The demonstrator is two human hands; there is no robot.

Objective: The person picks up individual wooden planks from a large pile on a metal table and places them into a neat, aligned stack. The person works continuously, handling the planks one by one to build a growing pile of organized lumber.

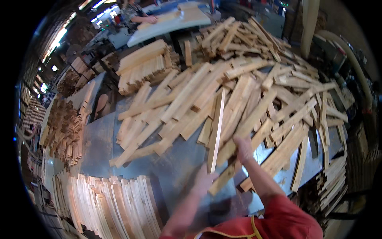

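Note:
My left hand (203, 180) is closed on the near end of a narrow wooden strip (218, 129), which points away from me with its pale edge catching the light. To the right and a little farther off, my right hand (244, 149) grips the edge of a wooden board (260, 112) that slants up to the right across the pile. Its fingertips are partly hidden against the wood. Around both hands spreads a loose heap of wooden boards (191, 91) on a grey metal table (139, 175); the boards lie crossed and overlapping.
A row of boards on edge (115, 203) stands at the near left. Stacked wood pieces (63, 127) sit farther left, and a neat stack (143, 65) lies behind the heap. Beyond is a pale worktable (171, 28) with another person's hand (151, 19). A thick hose (354, 59) hangs far right.

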